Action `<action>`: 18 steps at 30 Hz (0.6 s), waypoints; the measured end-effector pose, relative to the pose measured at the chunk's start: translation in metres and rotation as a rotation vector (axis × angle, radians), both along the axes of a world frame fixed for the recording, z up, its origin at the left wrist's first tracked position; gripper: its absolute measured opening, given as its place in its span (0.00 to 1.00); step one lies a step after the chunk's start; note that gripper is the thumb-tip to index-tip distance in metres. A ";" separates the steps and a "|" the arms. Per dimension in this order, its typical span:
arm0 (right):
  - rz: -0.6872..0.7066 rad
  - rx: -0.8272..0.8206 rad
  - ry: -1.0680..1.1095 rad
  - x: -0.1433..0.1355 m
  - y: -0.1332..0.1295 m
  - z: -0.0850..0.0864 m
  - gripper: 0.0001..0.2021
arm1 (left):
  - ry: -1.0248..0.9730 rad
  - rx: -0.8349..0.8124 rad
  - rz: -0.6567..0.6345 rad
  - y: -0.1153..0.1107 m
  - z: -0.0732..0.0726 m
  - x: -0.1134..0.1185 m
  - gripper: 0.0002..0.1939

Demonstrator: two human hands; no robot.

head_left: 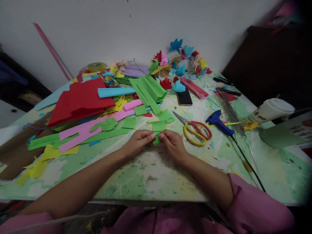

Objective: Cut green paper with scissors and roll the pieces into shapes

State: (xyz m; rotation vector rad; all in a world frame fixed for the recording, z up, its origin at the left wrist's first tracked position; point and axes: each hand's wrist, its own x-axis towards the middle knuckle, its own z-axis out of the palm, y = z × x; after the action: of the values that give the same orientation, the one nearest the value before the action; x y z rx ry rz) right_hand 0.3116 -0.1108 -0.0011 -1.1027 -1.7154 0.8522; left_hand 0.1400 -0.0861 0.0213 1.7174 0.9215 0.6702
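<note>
Between my two hands is a small piece of green crepe paper [156,139], pinched at its left side by my left hand [138,142] and at its right side by my right hand [173,144]. Both hands are closed, thumbs toward each other, low over the front middle of the table. Just beyond the fingertips lie more green paper pieces [158,125], some overlapping. Scissors [195,130] with one red and one yellow handle rest to the right of my right hand, blades pointing away to the left.
A blue glue gun [220,123] with a black cord lies right of the scissors, near thin wires [230,113] and a lidded paper cup [270,110]. Behind are a phone [184,97] and paper flowers [180,78]. Red crepe paper [83,99] and pink strips [83,130] cover the left.
</note>
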 end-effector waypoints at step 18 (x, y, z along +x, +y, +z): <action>-0.052 -0.008 -0.031 0.001 -0.002 0.004 0.13 | -0.127 -0.085 -0.014 -0.001 -0.004 0.001 0.15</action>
State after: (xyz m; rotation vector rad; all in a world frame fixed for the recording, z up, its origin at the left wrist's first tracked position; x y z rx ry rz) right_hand 0.3121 -0.1128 0.0025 -1.1659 -1.7027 0.8140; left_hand 0.1410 -0.0871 0.0169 1.5859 0.8370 0.7126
